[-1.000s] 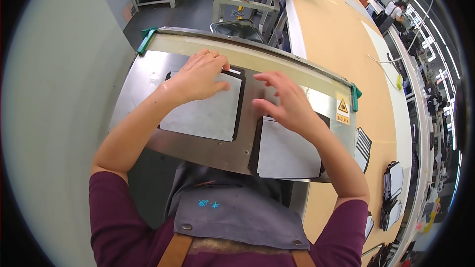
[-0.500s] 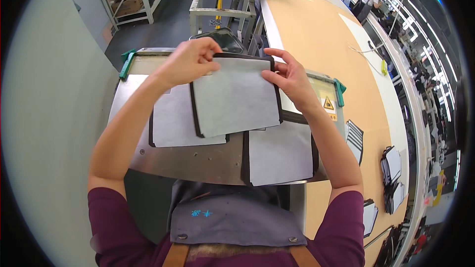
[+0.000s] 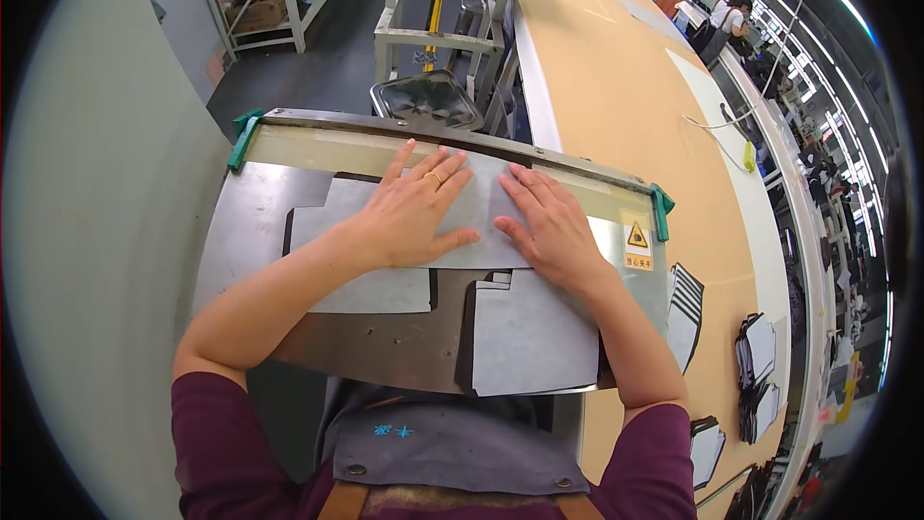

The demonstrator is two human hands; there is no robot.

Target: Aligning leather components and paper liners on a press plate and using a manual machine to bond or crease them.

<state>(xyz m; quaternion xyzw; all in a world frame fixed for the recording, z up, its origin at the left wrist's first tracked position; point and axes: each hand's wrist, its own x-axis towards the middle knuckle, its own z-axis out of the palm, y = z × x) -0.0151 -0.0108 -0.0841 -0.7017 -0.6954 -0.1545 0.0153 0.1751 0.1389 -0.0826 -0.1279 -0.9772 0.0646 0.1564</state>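
My left hand point(image 3: 409, 217) lies flat with spread fingers on a pale grey fabric panel point(image 3: 486, 207) at the far edge of a metal plate point(image 3: 337, 342). Beside it, my right hand point(image 3: 551, 229) presses on the same panel's right part, fingers stretched out. A second pale panel with dark edging point(image 3: 380, 294) rests on the plate to the left, partly under my left forearm. Closer to me on the right is a third panel point(image 3: 534, 337) with a dark border, its upper side overlapped by the middle panel. Neither hand grips anything.
Green clips point(image 3: 245, 140) sit at both far corners of the plate, with a yellow warning sticker point(image 3: 639, 246) at right. Stacks of dark-edged panels point(image 3: 760, 347) lie on the long tan table point(image 3: 616, 87). Beyond the plate stand a dark-seated stool point(image 3: 428, 101) and a white metal frame point(image 3: 433, 39).
The middle panel, held up by its upper corners before, now lies down on the plate. Both my hands have let go of its edges and flattened onto it.
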